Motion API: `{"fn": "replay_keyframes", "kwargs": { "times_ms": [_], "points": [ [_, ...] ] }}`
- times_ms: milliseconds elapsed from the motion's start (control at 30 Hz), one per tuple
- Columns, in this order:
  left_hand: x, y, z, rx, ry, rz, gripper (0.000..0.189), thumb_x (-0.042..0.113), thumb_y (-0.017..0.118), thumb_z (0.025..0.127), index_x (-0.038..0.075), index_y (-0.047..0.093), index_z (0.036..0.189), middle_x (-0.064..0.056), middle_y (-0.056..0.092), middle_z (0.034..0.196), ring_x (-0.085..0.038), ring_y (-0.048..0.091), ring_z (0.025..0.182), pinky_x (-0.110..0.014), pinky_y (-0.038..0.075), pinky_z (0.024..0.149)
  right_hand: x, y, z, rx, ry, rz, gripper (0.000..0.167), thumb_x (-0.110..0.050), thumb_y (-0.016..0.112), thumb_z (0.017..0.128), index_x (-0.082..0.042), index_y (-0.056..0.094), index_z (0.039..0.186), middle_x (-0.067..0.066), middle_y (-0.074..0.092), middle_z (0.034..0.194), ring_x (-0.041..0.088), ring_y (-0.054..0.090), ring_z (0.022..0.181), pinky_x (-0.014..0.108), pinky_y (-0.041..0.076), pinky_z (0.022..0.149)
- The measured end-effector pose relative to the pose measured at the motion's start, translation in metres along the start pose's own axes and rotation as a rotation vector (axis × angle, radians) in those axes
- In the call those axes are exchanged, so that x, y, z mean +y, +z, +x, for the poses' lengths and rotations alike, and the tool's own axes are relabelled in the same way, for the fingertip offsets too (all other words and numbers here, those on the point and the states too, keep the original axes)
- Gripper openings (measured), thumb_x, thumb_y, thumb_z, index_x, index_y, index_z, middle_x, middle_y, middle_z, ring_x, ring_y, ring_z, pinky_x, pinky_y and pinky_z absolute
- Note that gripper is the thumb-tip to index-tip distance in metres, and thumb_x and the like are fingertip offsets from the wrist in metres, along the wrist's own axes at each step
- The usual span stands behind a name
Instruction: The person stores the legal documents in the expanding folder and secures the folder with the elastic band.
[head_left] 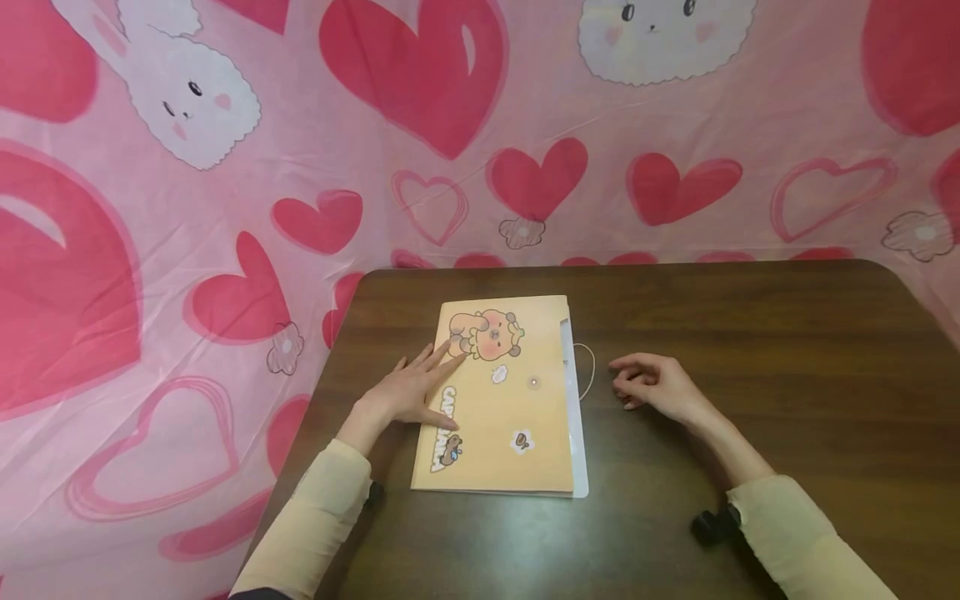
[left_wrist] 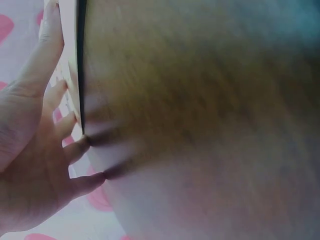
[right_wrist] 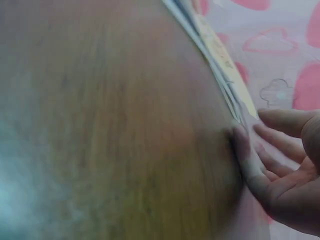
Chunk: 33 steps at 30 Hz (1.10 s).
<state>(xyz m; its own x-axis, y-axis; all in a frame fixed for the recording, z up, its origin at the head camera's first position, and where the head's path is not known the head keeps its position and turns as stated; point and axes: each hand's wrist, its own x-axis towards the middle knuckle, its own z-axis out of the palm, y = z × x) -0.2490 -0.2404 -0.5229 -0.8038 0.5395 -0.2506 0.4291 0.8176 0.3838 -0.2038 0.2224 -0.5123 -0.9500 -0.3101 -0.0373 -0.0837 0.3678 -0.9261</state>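
A yellow document folder (head_left: pixel 495 400) with a cartoon capybara and sideways "CAPYBARA" lettering lies closed on the table. Its right side shows a pale inner edge, and a thin cord (head_left: pixel 593 371) loops out from there onto the wood. My left hand (head_left: pixel 408 392) rests on the folder's left side, fingers spread; in the left wrist view the outer fingertips reach past its edge to the tabletop. To the right of the cord, my right hand (head_left: pixel 660 385) hovers or rests with loosely bent fingers and nothing visible in them. The right wrist view shows its thumb (right_wrist: pixel 242 142) apart from the fingers.
The dark wooden table (head_left: pixel 750 333) extends to the right of the folder and in front of it. A pink cloth (head_left: pixel 480 208) with hearts and rabbits hangs behind the table and along its left. Each sleeve carries a black wrist device (head_left: pixel 716 525).
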Motion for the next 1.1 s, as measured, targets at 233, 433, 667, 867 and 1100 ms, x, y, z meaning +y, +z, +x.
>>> {"fn": "replay_keyframes", "kwargs": {
  "times_ms": [233,433,667,867,1100],
  "points": [
    [0.009,-0.006,-0.001,-0.016,0.013,0.008,0.128,0.083,0.084,0.075,0.042,0.017,0.176,-0.004,0.001,0.188,-0.049,0.006,0.172,-0.084,0.013,0.129,0.002,0.015,0.028,0.089,-0.201,-0.390,0.025,-0.009,0.083,0.097,-0.002,0.079,0.121,0.012,0.073,0.101,0.018,0.064,0.088,0.027,0.054,0.075],
    [0.016,-0.009,0.000,-0.025,0.029,0.025,0.126,0.083,0.081,0.079,0.040,0.014,0.177,-0.005,-0.001,0.188,-0.048,0.003,0.172,-0.085,0.012,0.128,0.012,0.017,0.038,0.122,-0.288,-0.544,0.014,-0.010,0.086,0.092,-0.011,0.072,0.092,0.004,0.059,0.085,0.016,0.052,0.074,0.029,0.042,0.065],
    [0.010,-0.009,0.001,-0.027,-0.003,0.004,0.130,0.082,0.086,0.074,0.044,0.015,0.176,-0.001,0.000,0.188,-0.046,0.003,0.173,-0.084,0.010,0.129,0.011,0.012,0.028,0.146,-0.252,-0.648,0.024,-0.012,0.088,0.090,-0.018,0.068,0.079,0.002,0.058,0.084,0.015,0.050,0.069,0.030,0.039,0.059],
    [-0.004,0.002,0.003,-0.011,-0.012,0.009,0.130,0.085,0.083,0.073,0.048,0.013,0.175,0.001,-0.003,0.188,-0.044,0.001,0.173,-0.082,0.010,0.131,0.035,0.007,0.038,0.128,-0.129,-0.674,0.017,-0.016,0.084,0.091,-0.016,0.068,0.088,0.000,0.058,0.080,0.015,0.051,0.069,0.029,0.039,0.058],
    [-0.011,0.007,0.006,-0.004,-0.004,-0.012,0.132,0.096,0.076,0.066,0.055,0.010,0.173,0.003,-0.002,0.188,-0.041,0.001,0.174,-0.083,0.009,0.131,0.033,0.009,0.049,0.158,-0.045,-0.817,0.018,-0.012,0.083,0.084,-0.005,0.066,0.086,0.013,0.062,0.084,0.031,0.062,0.071,0.047,0.050,0.056]
  ]
}}
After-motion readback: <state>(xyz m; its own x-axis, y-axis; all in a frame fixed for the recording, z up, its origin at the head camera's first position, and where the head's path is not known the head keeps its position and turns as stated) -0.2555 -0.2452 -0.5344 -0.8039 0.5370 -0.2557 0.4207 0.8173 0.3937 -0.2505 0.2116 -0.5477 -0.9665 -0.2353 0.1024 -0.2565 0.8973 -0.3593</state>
